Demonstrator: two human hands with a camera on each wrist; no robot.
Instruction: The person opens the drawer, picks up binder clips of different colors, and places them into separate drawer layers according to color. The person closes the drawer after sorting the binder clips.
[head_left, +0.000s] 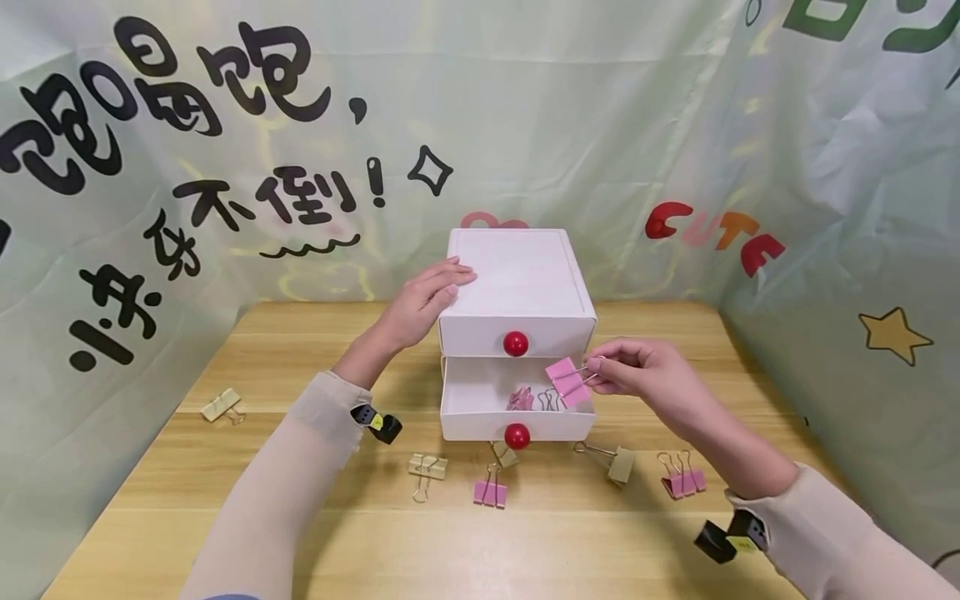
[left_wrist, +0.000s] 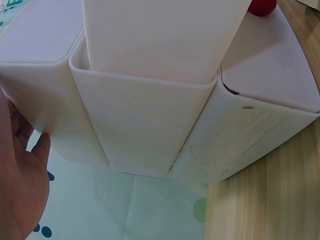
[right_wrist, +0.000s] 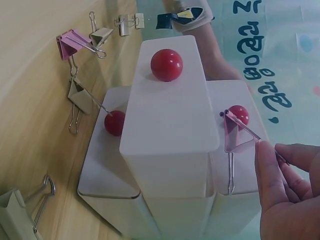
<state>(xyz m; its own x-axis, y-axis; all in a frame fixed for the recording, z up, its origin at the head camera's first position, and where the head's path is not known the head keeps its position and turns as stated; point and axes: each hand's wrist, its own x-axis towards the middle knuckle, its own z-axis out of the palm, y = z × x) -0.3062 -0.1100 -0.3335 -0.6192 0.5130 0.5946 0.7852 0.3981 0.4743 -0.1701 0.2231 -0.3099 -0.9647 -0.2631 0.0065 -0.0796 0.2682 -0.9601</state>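
Backdrop point(head_left: 570, 125): pale printed cloth with dark lettering, behind and beside a wood-grain surface point(head_left: 405, 550). White drawer unit point(head_left: 517, 271) stands upright near the back; three tiers, each front with a red knob point(head_left: 516, 343). Middle drawer point(head_left: 472, 423) pulled out, top and bottom ones closed.

Left hand point(head_left: 425, 304): fingers loosely extended, resting on the unit's top left edge; grasps nothing. Right hand point(head_left: 637, 371): thumb and fingertips pinched together on a wire handle of a pink clip point(head_left: 567, 383). Held clip is raised, seen over the right side of the middle drawer; right wrist view places it before the top drawer's front, near the knob.

Inside the middle drawer: pink piece point(head_left: 521, 398) at centre, wire handles beside it. On the surface: khaki clip point(head_left: 221, 404) far left, three more khaki near the unit's front, one partly hidden by the drawer; two pink clips point(head_left: 490, 493) among them, one farther right.
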